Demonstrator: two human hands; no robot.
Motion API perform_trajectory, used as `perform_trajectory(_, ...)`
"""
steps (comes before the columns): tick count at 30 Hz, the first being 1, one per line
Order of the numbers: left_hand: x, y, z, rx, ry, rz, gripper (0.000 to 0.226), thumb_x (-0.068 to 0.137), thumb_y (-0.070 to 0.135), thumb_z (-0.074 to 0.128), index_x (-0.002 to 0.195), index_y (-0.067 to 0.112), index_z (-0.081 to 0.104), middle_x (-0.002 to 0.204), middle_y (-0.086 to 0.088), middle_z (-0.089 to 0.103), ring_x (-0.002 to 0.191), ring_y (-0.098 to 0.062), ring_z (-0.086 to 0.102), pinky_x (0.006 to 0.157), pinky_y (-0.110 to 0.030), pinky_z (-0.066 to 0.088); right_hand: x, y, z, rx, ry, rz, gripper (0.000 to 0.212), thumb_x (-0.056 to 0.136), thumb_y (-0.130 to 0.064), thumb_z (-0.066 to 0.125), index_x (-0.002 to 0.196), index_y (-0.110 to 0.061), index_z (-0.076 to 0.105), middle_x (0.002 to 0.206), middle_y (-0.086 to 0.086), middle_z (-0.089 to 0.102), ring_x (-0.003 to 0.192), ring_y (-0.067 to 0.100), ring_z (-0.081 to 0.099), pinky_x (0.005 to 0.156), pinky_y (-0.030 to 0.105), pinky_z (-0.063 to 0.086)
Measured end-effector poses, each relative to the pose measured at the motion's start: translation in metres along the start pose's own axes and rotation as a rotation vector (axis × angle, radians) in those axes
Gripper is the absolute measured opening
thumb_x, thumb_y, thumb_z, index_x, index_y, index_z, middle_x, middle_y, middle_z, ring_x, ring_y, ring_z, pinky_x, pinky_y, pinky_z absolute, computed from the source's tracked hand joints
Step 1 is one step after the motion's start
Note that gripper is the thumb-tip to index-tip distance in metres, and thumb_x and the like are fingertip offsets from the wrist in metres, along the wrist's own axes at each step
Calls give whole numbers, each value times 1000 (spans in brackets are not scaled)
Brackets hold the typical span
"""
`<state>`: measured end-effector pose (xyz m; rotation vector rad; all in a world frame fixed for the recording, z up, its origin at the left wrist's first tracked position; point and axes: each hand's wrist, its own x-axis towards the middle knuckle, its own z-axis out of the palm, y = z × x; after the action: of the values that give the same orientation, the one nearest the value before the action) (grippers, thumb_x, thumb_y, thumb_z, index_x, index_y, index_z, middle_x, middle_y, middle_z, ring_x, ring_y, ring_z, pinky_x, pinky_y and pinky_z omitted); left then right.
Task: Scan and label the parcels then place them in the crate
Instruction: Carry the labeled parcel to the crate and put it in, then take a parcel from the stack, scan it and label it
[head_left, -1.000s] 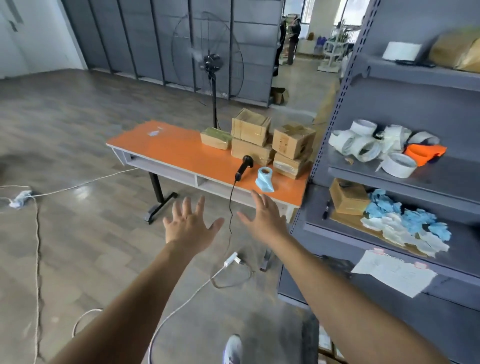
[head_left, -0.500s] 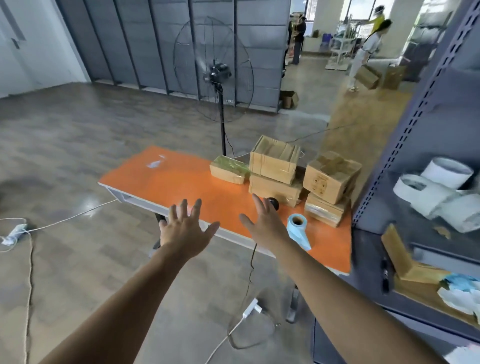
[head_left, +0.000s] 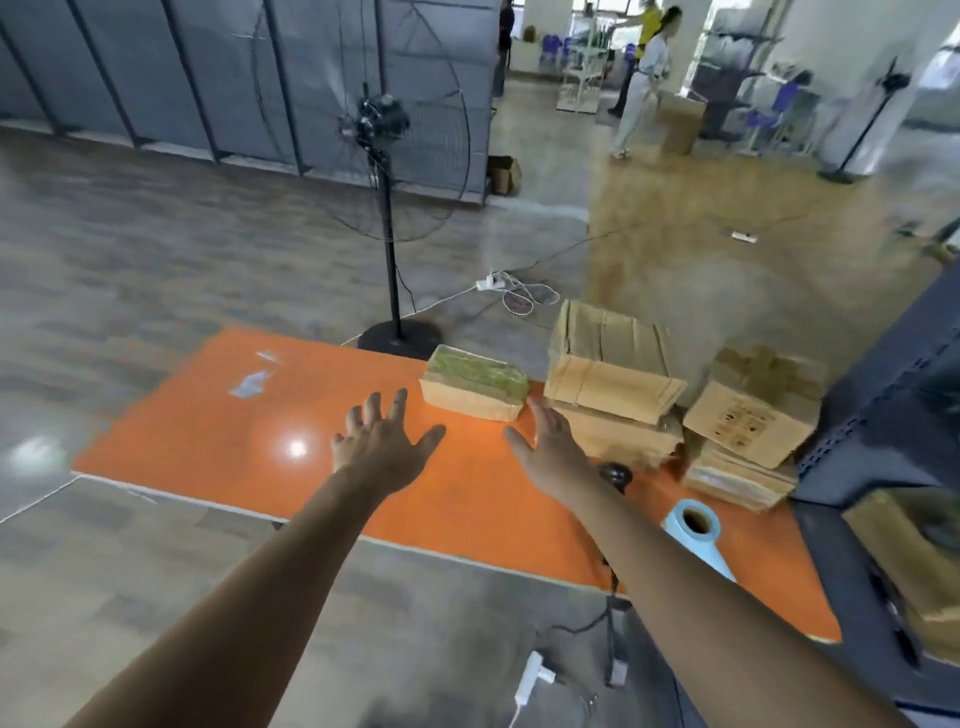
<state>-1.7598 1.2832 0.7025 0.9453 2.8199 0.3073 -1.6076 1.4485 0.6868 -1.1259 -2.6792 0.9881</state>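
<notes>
Here, head view only. Both arms stretched forward over the orange table (head_left: 218, 441). Left hand (head_left: 382, 447) spread flat, fingers splayed, grasping nothing, above the bare tabletop. Right hand (head_left: 548, 449) likewise open and empty, fingers extended toward the flat parcel with green tape (head_left: 472, 384); fingertips near its right end, contact cannot be told.

Parcels all on the far right part of the table. The green-taped one lies alone, leftmost. Just to its right, a large cardboard box (head_left: 610, 361) sits tilted on top of a lower box (head_left: 623, 439). Further right, a square carton with printed marks (head_left: 753, 410) rests on a flat stack of packets (head_left: 737, 478).

Black scanner head (head_left: 615, 475) on the table, partly hidden behind the right forearm. Blue label roll (head_left: 693, 527) lying near the table's front edge, just beside that forearm.

Pedestal fan (head_left: 384, 124) standing on the floor behind the table. Grey shelving (head_left: 883, 415) against the table's right end. No crate seen.
</notes>
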Motion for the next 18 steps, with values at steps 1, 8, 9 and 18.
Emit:
perform_trajectory(1, 16, -10, -1, -15, -28, 11, 83, 87, 76, 29, 153, 30, 10, 159, -6, 15, 143, -32, 19, 107, -52, 32, 10, -8, 6, 1, -1, 29, 72, 99, -61, 33, 158, -31, 5, 166, 4, 2, 150, 23, 18, 113, 41, 30)
perform_trajectory(8, 103, -38, 7, -81, -176, 79, 82, 89, 72, 31, 154, 26, 11, 159, -8, 15, 141, -37, 21, 107, -53, 31, 73, -36, 34, 15, 10, 179, 74, 100, -61, 32, 159, -24, 6, 166, 4, 4, 151, 24, 14, 114, 39, 29)
perform_trajectory(9, 113, -37, 9, -83, -193, 92, 83, 89, 72, 31, 154, 26, 11, 159, -9, 15, 141, -37, 21, 107, -54, 31, 81, -35, 36, 14, 10, 193, 74, 100, -61, 31, 159, -25, 5, 166, 4, 3, 151, 24, 13, 114, 40, 28)
perform_trajectory(18, 206, -10, 33, -102, -294, 119, 83, 89, 70, 36, 154, 23, 12, 158, -10, 16, 141, -37, 21, 107, -53, 30, 168, -15, 46, 37, 65, 312, 71, 101, -52, 39, 158, -16, 15, 158, 19, 23, 142, 35, 33, 112, 44, 33)
